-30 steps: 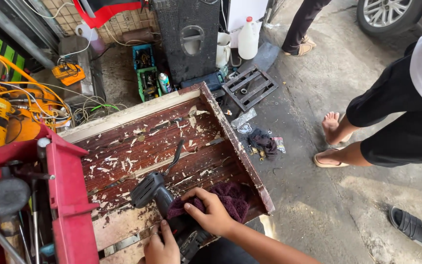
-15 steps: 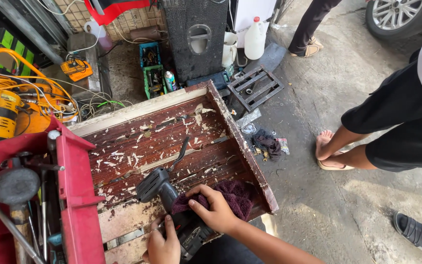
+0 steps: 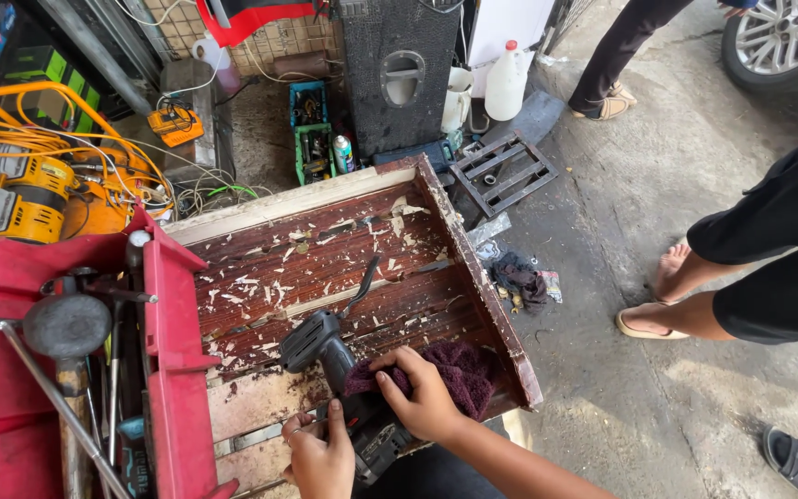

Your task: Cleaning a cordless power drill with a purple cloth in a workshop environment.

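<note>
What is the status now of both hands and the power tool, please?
Left hand grips the black power tool low. Right hand presses maroon cloth on it. Wood chips litter the wooden frame.

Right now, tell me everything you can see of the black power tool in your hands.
The power tool is a black, pistol-shaped cordless tool, plastic by its look, with a blocky battery foot near the bottom edge. It lies tilted on the wooden panel, head pointing up-left among wood chips. The left hand touches its lower handle; the right hand presses a dark maroon cloth against the handle. A slim black cord or strap trails from the head; which, I cannot tell.
</note>
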